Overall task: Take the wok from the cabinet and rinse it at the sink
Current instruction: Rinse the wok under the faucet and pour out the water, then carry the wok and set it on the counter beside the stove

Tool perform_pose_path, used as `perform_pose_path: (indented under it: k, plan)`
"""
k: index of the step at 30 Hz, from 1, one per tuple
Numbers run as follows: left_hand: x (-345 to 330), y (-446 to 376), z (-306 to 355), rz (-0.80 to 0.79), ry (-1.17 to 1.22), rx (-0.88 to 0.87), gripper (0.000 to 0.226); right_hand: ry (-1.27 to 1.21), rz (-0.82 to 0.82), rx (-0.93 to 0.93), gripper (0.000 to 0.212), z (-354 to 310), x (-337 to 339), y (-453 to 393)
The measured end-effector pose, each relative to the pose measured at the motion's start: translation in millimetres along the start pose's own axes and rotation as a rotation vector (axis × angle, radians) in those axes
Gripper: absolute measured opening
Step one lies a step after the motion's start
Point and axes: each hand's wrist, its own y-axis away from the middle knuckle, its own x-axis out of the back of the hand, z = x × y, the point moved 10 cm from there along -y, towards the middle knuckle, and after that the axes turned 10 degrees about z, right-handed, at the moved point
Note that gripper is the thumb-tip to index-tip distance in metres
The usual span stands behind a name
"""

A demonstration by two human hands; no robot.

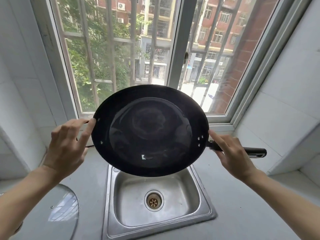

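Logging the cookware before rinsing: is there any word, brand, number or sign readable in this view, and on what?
None can be read.
wok: no marking shows inside it, only rivets and glare.
glass lid: no print visible.
sink: no stamp visible.
Shopfronts through the window: any signs are too small and blurred to read.

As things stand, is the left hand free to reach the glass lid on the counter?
Probably not yet: the left hand holds the wok by its rim over the sink. The path down to the glass lid looks unobstructed.

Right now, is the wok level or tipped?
Tipped: the round black wok is held above the steel sink, its inside facing the camera, far rim raised.
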Motion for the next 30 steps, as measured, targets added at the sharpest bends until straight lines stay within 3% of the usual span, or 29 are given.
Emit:
perform_pose_path:
  k: [5, 15, 22, 30]
  plan:
    - [-2, -1, 4, -0.191, 0.059, 0.071, 0.109, 0.027, -0.022, 0.054, 0.076, -8, 7, 1]
    - [57, -32, 38, -0.265, 0.1, 0.082, 0.12, 0.049, 0.018, 0.043, 0.074, -3, 79, 25]
    - [98, -57, 108, -0.303, 0.139, 0.041, 0.128, 0.166, 0.052, -0.016, 0.065, 18, 160, 83]
    - [68, -76, 214, -0.546, 0.38, -0.136, 0.129, 0.358, 0.003, -0.074, 0.05, 33, 264, 173]
